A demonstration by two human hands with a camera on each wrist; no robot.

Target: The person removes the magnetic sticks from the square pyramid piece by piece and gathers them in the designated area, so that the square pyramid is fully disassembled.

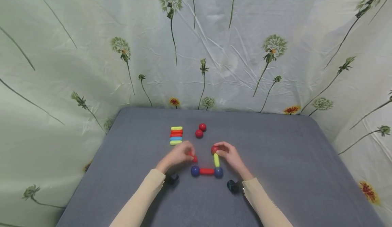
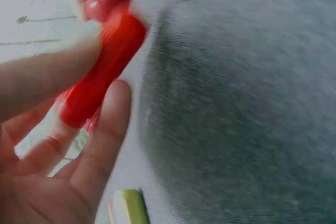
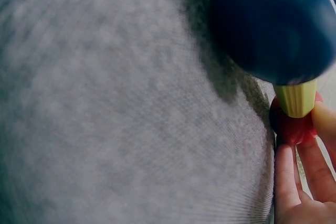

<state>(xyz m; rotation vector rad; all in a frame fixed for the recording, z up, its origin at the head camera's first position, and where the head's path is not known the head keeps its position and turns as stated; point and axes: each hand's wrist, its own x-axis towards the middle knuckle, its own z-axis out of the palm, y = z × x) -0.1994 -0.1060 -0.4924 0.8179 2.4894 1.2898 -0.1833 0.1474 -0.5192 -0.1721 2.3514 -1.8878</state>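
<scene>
My left hand (image 1: 181, 152) pinches a red rod (image 2: 107, 66) between thumb and fingers, tilted above the table. Just in front of it lies a red rod (image 1: 207, 171) joining a blue ball (image 1: 195, 171) on the left to another blue ball (image 1: 218, 172) on the right. From the right blue ball a yellow-green rod (image 1: 216, 160) runs away from me to a red ball (image 1: 215, 149). My right hand (image 1: 230, 155) holds that red ball between thumb and fingers; the right wrist view shows the ball (image 3: 295, 127) at the rod's far end.
Beyond the left hand lies a row of yellow, red and blue rods (image 1: 176, 135). Two loose red balls, a nearer one (image 1: 199, 133) and a farther one (image 1: 202, 127), sit right of it. The grey table (image 1: 275, 145) ends at a flowered cloth backdrop (image 1: 196, 50).
</scene>
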